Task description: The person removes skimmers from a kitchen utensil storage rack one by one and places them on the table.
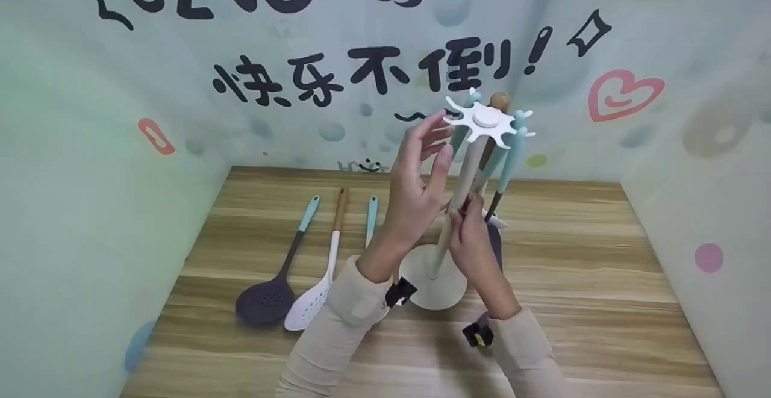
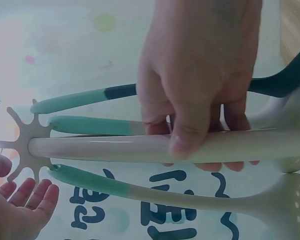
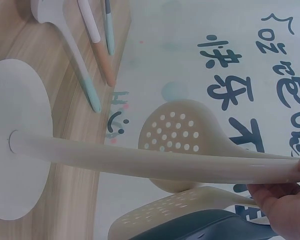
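Note:
My right hand [image 1: 473, 238] grips the pale pole [image 3: 190, 165] of a utensil stand, thumb on one side and fingers on the other. The pole leans, its round base [image 1: 424, 292] lower and nearer me. My left hand [image 1: 418, 181] is raised beside the white hooked top [image 1: 485, 116], fingers apart and slightly bent, holding nothing. Several utensils with turquoise handles [image 2: 92, 181] hang from the hooks, and one has a wooden handle end [image 1: 499, 100]. Among them are a pale skimmer [image 3: 177, 127], a pale slotted utensil [image 3: 165, 212] and a dark utensil [image 3: 205, 227].
On the wood-grain table [image 1: 578, 265], left of the stand, lie a dark skimmer [image 1: 265, 301], a white slotted turner [image 1: 310, 304] with a wooden handle, and a pale utensil with a turquoise handle [image 1: 372, 211], partly behind my left arm. A printed cloth [image 1: 361, 127] hangs behind the table.

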